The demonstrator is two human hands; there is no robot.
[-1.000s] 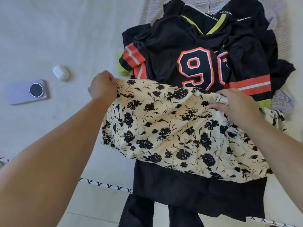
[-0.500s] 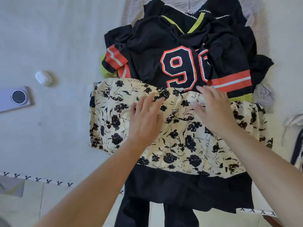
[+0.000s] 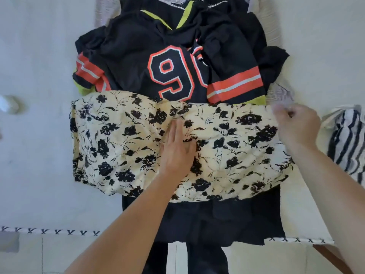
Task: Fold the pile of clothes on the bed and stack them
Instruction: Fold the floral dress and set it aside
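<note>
A cream floral garment [image 3: 122, 139] with black flowers lies folded into a wide band across the bed. My left hand [image 3: 177, 151] rests flat on its middle, fingers straight. My right hand [image 3: 298, 125] is at the band's right end, blurred, its curled fingers pinching the top right corner. Behind the band is the pile, topped by a black jersey [image 3: 171, 72] with an orange number and stripes. A black garment [image 3: 217, 220] lies under the floral one and hangs over the bed's near edge.
A navy-and-white striped cloth [image 3: 347, 139] lies at the right edge. A small white case [image 3: 7, 104] sits far left on the pale bedsheet [image 3: 39, 165]. The sheet's cross-stitched hem [image 3: 49, 231] marks the near edge, with floor tiles below.
Both hands let go of the held-up floral garment and smoothed it flat. My left hand stays on its middle; my right hand slid out to the right end and curled on the corner.
</note>
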